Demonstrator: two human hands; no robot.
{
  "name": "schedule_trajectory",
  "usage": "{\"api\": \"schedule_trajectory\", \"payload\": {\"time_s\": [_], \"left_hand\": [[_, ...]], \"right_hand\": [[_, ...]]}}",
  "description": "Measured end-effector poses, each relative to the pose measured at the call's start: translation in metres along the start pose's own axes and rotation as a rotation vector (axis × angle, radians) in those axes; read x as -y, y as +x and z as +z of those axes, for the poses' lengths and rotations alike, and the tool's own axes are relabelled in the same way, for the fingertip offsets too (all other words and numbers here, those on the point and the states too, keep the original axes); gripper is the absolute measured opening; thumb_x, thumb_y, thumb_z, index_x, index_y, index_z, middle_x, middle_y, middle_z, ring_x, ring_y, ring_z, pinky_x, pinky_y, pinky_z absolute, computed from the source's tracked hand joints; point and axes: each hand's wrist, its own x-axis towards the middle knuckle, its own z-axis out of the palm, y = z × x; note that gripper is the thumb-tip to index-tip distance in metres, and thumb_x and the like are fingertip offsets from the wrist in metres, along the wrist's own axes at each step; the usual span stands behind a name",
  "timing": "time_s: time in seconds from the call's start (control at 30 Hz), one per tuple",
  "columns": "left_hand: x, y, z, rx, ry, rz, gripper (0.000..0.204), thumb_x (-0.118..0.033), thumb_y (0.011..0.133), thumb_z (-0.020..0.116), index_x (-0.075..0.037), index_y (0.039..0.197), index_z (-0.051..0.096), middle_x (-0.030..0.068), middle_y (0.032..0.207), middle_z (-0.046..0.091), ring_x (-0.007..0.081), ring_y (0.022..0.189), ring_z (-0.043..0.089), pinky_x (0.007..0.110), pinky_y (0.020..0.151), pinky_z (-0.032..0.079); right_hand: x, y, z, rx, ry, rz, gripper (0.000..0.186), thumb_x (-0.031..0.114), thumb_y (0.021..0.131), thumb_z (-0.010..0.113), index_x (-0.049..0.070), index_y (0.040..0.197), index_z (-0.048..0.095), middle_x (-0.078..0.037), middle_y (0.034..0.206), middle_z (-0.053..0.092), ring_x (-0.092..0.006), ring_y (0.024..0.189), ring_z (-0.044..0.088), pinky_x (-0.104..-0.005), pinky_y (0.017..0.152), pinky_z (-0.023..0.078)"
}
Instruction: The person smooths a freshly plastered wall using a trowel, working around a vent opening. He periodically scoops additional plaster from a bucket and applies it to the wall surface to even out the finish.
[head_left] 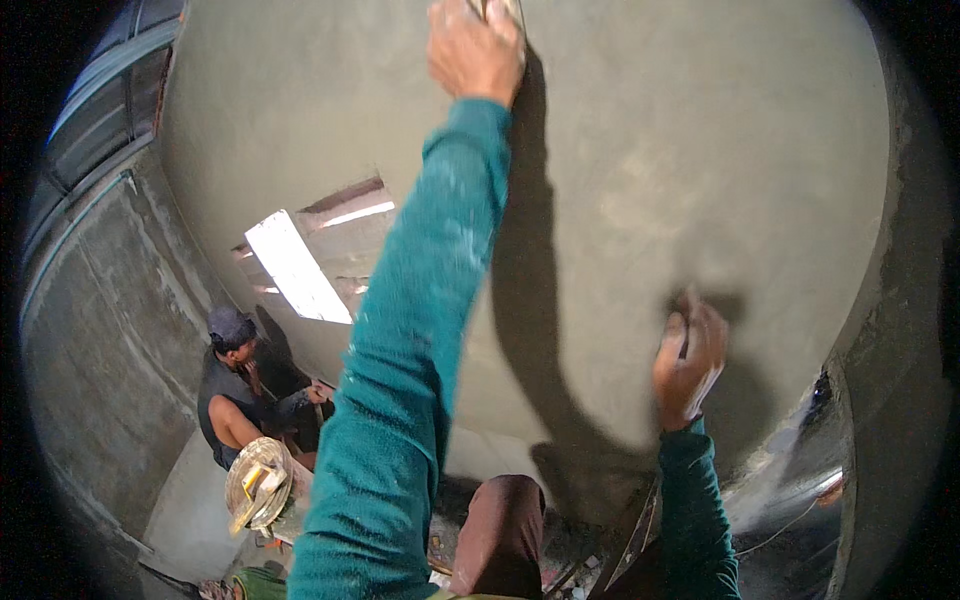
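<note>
My left hand (472, 55) reaches up to the top edge of the view, its fingers closed on a flat tool (508, 14) held at the grey plastered wall (720, 150); most of the tool is cut off or hidden. Lower on the right, my right hand (690, 360) is raised close to the same wall, fingers curled round something I cannot make out. Both forearms wear teal sleeves, and the left one casts a long dark shadow on the plaster.
A co-worker in a dark cap (222, 395) crouches at left below a wall opening (298, 265). A dusty bucket (240, 478) holding tools stands nearby. A rough concrete wall (110, 330) runs along the left. Rubble (590, 585) and a loose cable (775, 540) lie low in view.
</note>
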Motion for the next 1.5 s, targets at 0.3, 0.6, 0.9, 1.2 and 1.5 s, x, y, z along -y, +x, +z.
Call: {"api": "schedule_trajectory", "payload": {"time_s": [0.3,0.6,0.9,1.2,1.5], "left_hand": [[0.043,-0.085,0.005,-0.191,0.010,0.395,0.039,-0.023,0.096,0.067,0.006,0.122,0.062,0.0266,0.097,0.062,0.0458,0.090,0.062,0.053,0.079,0.051],[0.041,-0.115,-0.007,0.070,-0.063,0.241,0.043,-0.022,0.097,0.067,0.009,0.127,0.061,0.0316,0.115,0.065,0.0468,0.105,0.064,0.051,0.091,0.052],[-0.013,0.090,0.010,-0.033,0.043,0.466,0.047,-0.027,0.099,0.060,0.000,0.137,0.057,0.0287,0.126,0.061,0.0450,0.110,0.063,0.052,0.096,0.050],[0.019,-0.075,-0.014,0.050,0.145,0.483,0.046,-0.011,0.090,0.067,-0.019,0.135,0.063,0.0259,0.117,0.060,0.0447,0.099,0.065,0.051,0.079,0.056],[0.001,0.011,-0.024,0.053,0.219,0.419,0.062,-0.007,0.088,0.068,-0.021,0.147,0.055,0.0270,0.125,0.057,0.0442,0.106,0.063,0.051,0.084,0.055]], "right_hand": [[0.068,0.154,-0.005,-0.492,-0.386,-0.205,0.057,0.019,0.095,0.060,0.010,0.151,0.051,-0.015,0.161,0.041,-0.0422,0.153,0.028,-0.0598,0.123,0.023],[0.037,0.170,-0.010,-0.481,-0.412,-0.189,0.060,0.023,0.096,0.059,0.016,0.154,0.047,-0.013,0.164,0.036,-0.0401,0.155,0.024,-0.0612,0.125,0.015],[0.038,0.173,-0.011,-0.496,-0.430,-0.151,0.060,0.024,0.095,0.060,0.017,0.153,0.049,-0.010,0.162,0.040,-0.0343,0.153,0.029,-0.0615,0.125,0.014],[0.036,0.169,-0.022,-0.474,-0.462,-0.156,0.060,0.022,0.094,0.060,0.019,0.153,0.049,-0.007,0.160,0.042,-0.0314,0.153,0.031,-0.0611,0.126,0.014],[0.042,0.166,-0.019,-0.480,-0.427,-0.207,0.057,0.020,0.093,0.061,0.018,0.149,0.054,-0.008,0.157,0.047,-0.0319,0.151,0.034,-0.0604,0.125,0.015]]}}
